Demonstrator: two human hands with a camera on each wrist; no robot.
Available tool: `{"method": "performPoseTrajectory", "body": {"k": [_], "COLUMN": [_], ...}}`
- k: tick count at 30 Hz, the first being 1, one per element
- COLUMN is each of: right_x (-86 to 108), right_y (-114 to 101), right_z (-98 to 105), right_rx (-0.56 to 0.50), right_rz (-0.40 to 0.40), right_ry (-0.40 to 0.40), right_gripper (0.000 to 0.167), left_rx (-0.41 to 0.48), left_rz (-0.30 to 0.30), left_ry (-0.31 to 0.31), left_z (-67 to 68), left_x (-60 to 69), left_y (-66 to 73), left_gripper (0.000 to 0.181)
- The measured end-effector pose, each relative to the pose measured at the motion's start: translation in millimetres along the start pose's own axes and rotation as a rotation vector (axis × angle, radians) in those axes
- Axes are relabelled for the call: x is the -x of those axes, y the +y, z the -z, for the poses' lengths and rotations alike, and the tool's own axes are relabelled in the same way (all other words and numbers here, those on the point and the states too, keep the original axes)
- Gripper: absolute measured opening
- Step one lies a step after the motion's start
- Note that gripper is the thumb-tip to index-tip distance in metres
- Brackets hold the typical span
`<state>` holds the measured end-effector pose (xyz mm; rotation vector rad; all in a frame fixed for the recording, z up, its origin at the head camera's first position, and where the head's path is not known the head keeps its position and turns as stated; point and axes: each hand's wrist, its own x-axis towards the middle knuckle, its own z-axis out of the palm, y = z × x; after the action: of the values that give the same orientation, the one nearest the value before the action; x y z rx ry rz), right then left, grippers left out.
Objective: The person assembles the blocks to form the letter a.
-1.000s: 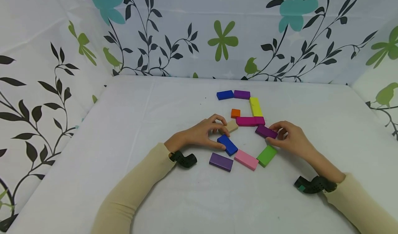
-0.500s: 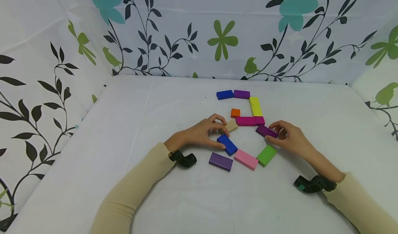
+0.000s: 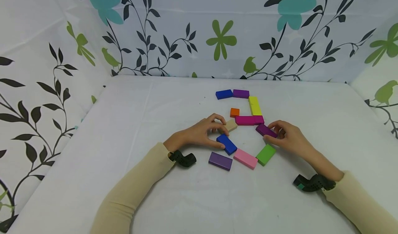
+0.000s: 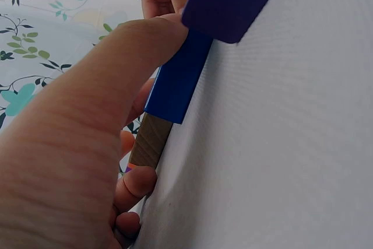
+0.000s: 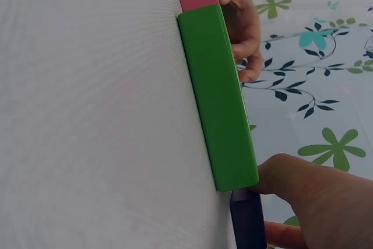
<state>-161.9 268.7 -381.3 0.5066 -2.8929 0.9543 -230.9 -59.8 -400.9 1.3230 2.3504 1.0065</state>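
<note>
my right hand [image 3: 290, 136] has slid its thumb slightly along the dark purple block [image 3: 265, 130] it pinches near the green block [image 3: 266, 155], while my left hand [image 3: 203, 132] grips the blue block [image 3: 227, 144] beside the tan block [image 3: 231, 125].

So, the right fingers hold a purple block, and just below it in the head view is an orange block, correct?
Not orange: the head view shows a green block just below the purple block that the right fingers hold.

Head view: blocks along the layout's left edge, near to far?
Purple block, near blue block, beige block, orange block, far blue block.
</note>
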Motion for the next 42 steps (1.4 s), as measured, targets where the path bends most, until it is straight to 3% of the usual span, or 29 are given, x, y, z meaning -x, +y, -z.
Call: {"method": "performPoseTrajectory", "body": {"k": [12, 21, 34, 42], "right_x": [0.1, 2.7, 4.4, -11.5], "right_y": [-2.4, -5.5, -29.3, -38.1], "right_z": [1.5, 5.4, 3.7, 1.6], "right_rx": [0.005, 0.040, 0.000, -0.020], "right_rz": [0.007, 0.039, 0.164, 0.231], "right_ry": [-0.007, 0.066, 0.108, 0.091], "right_gripper": [0.040, 0.038, 0.032, 0.026], "left_rx": [0.005, -0.005, -0.005, -0.001], "left_rz": [0.001, 0.019, 0.005, -0.001], "left_ry": [-0.004, -0.005, -0.007, -0.005], "left_z": [-0.2, -0.6, 0.7, 0.9], "left_x": [0.9, 1.4, 1.1, 1.1], "left_y": [1.2, 2.8, 3.7, 2.4], "left_gripper": [0.037, 0.037, 0.037, 0.037]}}
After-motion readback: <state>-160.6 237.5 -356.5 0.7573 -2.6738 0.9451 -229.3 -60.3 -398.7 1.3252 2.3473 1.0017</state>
